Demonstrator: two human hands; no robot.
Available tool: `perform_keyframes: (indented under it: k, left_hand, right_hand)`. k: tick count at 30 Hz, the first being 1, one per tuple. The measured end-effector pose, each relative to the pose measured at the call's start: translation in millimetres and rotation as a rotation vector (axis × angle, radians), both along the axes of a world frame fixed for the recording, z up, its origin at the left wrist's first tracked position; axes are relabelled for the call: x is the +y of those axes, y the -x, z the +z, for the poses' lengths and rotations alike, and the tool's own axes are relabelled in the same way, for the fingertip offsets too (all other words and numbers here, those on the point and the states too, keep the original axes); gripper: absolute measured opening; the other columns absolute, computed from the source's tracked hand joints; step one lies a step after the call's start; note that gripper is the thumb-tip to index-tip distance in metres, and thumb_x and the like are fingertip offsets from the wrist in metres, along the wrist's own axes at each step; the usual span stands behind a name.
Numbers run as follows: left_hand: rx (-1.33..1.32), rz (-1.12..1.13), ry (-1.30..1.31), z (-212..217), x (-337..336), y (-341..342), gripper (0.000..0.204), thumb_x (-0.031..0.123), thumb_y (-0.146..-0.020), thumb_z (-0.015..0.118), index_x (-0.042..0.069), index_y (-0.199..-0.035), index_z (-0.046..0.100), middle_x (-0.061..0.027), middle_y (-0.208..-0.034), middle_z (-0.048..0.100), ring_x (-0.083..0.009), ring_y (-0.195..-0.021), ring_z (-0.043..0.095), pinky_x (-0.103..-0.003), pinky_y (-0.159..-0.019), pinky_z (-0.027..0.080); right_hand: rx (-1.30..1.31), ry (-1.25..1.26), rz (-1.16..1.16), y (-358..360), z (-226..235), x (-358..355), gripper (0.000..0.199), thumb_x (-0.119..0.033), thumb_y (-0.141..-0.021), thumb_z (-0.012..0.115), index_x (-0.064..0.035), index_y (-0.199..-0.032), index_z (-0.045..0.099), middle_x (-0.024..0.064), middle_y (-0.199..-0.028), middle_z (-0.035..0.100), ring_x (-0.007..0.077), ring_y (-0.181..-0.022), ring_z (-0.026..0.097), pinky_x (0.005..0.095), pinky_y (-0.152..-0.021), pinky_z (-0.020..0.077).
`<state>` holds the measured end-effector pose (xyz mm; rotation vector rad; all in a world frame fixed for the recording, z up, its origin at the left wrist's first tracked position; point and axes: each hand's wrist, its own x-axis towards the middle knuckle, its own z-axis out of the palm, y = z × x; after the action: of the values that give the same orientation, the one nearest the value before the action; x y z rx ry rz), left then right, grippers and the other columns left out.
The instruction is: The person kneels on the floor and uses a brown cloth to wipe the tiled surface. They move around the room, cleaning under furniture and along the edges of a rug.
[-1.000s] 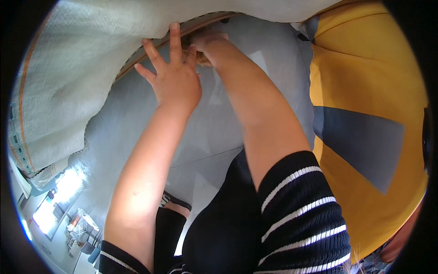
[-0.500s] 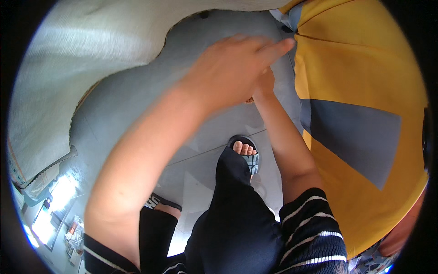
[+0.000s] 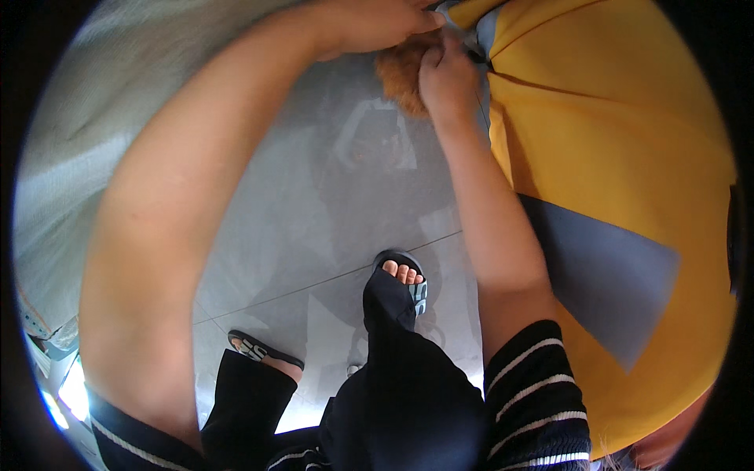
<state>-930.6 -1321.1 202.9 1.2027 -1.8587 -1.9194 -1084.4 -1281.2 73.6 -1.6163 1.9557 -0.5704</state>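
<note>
My right hand (image 3: pixel 451 82) is closed on a fuzzy orange-brown thing (image 3: pixel 400 78) near the top of the view. Its kind does not show; it hangs or rests on the left side of that hand. My left hand (image 3: pixel 373 25) reaches in from the left just above it, partly cut off by the upper edge. The left fingers look curled, with the tips close to my right hand; what they pinch, if anything, is hidden.
Yellow cloth (image 3: pixel 597 133) with a grey panel (image 3: pixel 601 271) fills the right side. Pale grey fabric (image 3: pixel 86 188) drapes along the left. Below lies a grey tiled floor (image 3: pixel 338 200), with my slippered feet (image 3: pixel 404 275) on it.
Both hands have moved up and away; the left hand also shifted left, off the right one. The fuzzy thing, mostly hidden before, now shows more fully.
</note>
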Motion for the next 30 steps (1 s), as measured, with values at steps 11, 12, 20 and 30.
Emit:
perform_keyframes:
  k: [11, 12, 20, 30]
  left_hand:
    - [-0.167, 0.002, 0.126, -24.6, -7.6, -1.5, 0.055, 0.035, -0.105, 0.037, 0.017, -0.155, 0.021, -0.0132, -0.157, 0.030, -0.0238, -0.143, 0.027, -0.032, -0.116, 0.020]
    - [-0.179, 0.008, 0.080, -22.9, -10.5, 5.1, 0.055, 0.035, -0.105, 0.038, 0.018, -0.155, 0.022, -0.0126, -0.157, 0.029, -0.0236, -0.144, 0.026, -0.032, -0.116, 0.019]
    - [0.005, 0.064, 0.128, -28.6, -8.2, -3.4, 0.057, 0.042, -0.104, 0.040, 0.017, -0.154, 0.026, -0.0073, -0.160, 0.023, -0.0211, -0.146, 0.019, -0.032, -0.116, 0.018]
    - [0.045, 0.122, 0.143, -23.0, 22.7, -18.3, 0.064, 0.043, -0.101, 0.045, 0.003, -0.149, 0.033, -0.0181, -0.150, 0.037, -0.0279, -0.140, 0.032, -0.041, -0.115, 0.024]
  right_hand:
    - [0.069, 0.166, 0.356, -0.4, -75.6, -80.8, 0.060, -0.035, -0.092, 0.050, -0.0124, -0.145, 0.035, 0.0154, -0.148, 0.038, 0.0336, -0.135, 0.035, 0.0419, -0.109, 0.0333]
    - [0.309, 0.299, 0.373, 3.3, -81.2, -60.0, 0.053, -0.029, -0.090, 0.051, -0.0164, -0.140, 0.043, 0.0156, -0.140, 0.047, 0.0362, -0.128, 0.042, 0.0451, -0.104, 0.0386]
    - [0.077, 0.397, 0.802, -14.3, -61.1, 152.7, 0.039, -0.008, -0.066, 0.069, -0.0185, -0.103, 0.070, 0.0056, -0.114, 0.061, 0.0301, -0.108, 0.055, 0.0444, -0.092, 0.0464]
    - [0.072, -0.368, 0.266, 20.7, -52.7, -109.9, 0.066, -0.036, -0.095, 0.047, -0.0060, -0.150, 0.026, 0.0154, -0.153, 0.034, 0.0298, -0.140, 0.032, 0.0386, -0.114, 0.0291]
